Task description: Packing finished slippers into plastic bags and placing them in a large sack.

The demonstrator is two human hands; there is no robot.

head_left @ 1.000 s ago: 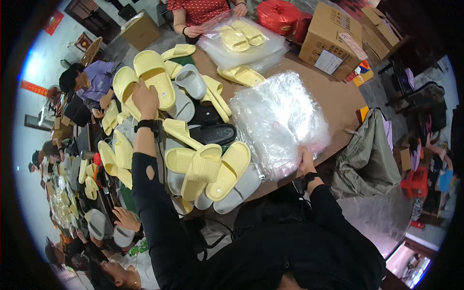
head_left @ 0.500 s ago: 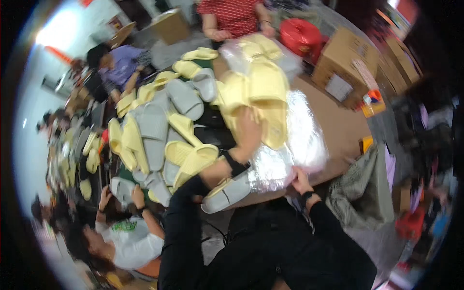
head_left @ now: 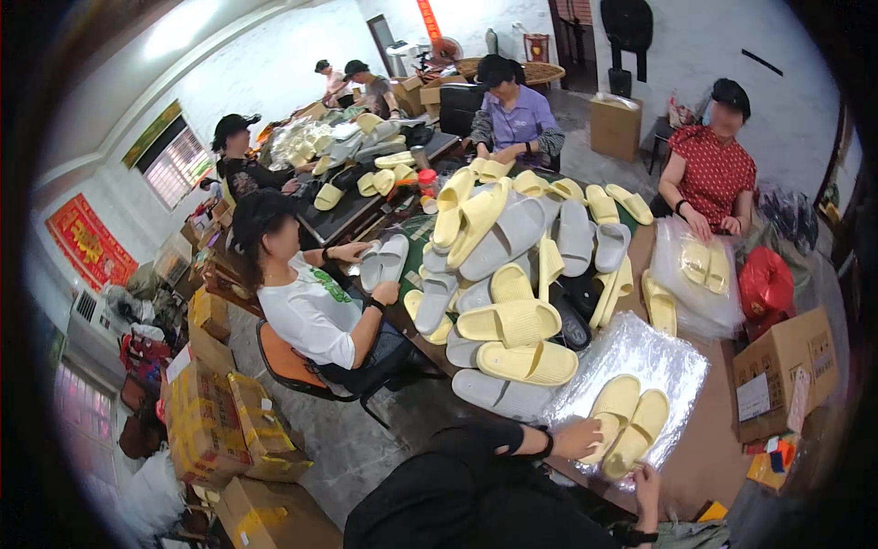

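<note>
A pair of pale yellow slippers [head_left: 642,423] lies side by side on shiny clear plastic bags [head_left: 675,352] at the table's near right edge. My left hand [head_left: 576,439] reaches in from the left, its fingers closed on the heel end of the left slipper. Beside the right slipper's heel, my right hand [head_left: 647,492] pinches the near edge of the plastic. Left of the bags, a yellow slipper [head_left: 528,362] and a grey slipper [head_left: 503,394] lie at the front of a large pile.
Yellow and grey slippers [head_left: 512,233] heap across the table's middle. A cardboard box [head_left: 785,373] and a red bag [head_left: 765,282] stand at the right. Co-workers sit around: one in a white shirt [head_left: 311,316] at left, others in purple and red across the table.
The yellow slippers, lifted in my left hand before, now rest on the plastic bags. My right hand stays at the plastic's edge. The view has swung up and left, showing more of the room.
</note>
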